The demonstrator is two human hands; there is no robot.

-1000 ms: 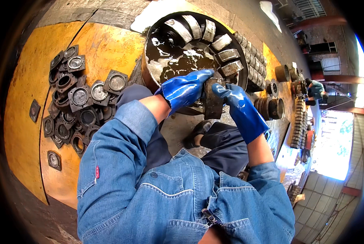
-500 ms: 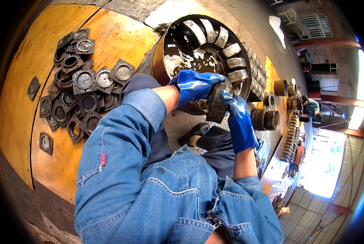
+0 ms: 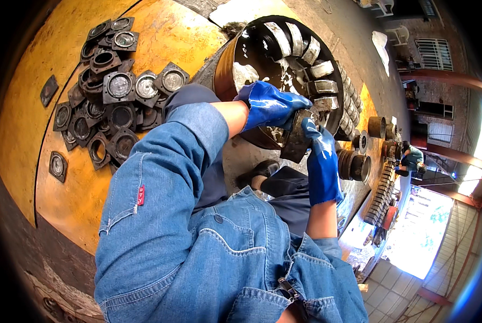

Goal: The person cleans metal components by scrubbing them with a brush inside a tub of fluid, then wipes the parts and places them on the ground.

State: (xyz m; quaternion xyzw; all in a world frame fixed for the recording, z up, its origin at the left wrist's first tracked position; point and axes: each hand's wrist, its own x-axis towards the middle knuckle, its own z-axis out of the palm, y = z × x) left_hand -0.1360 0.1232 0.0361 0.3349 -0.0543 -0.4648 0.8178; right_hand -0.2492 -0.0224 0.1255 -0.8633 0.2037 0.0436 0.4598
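Between my two hands is a dark, grimy metal part (image 3: 296,141), tilted over the near rim of a round drum (image 3: 227,70). My left hand (image 3: 273,105), in a blue rubber glove, grips its upper end, with the fingers pressed together. My right hand (image 3: 321,148), gloved alike, is closed on its right side, with the thumb side toward the upper edge. Inside the drum, dark liquid with pale patches of foam shows. Several wet, silvery ring-shaped metal pieces (image 3: 321,69) stand along its far and right inner wall. The held part's lower face is in shadow.
Square metal flanges with round centres (image 3: 119,86) lie heaped on the yellow floor sheet (image 3: 165,32) at left. Rows of metal pieces (image 3: 351,99) stand right of the drum, near metal cylinders (image 3: 354,164). Another person (image 3: 413,160) works farther right. My shoe (image 3: 259,172) is below the drum.
The view has shifted, so the drum and hands sit slightly farther right. Both hands still hold the metal part, which now shows more of its broad face.
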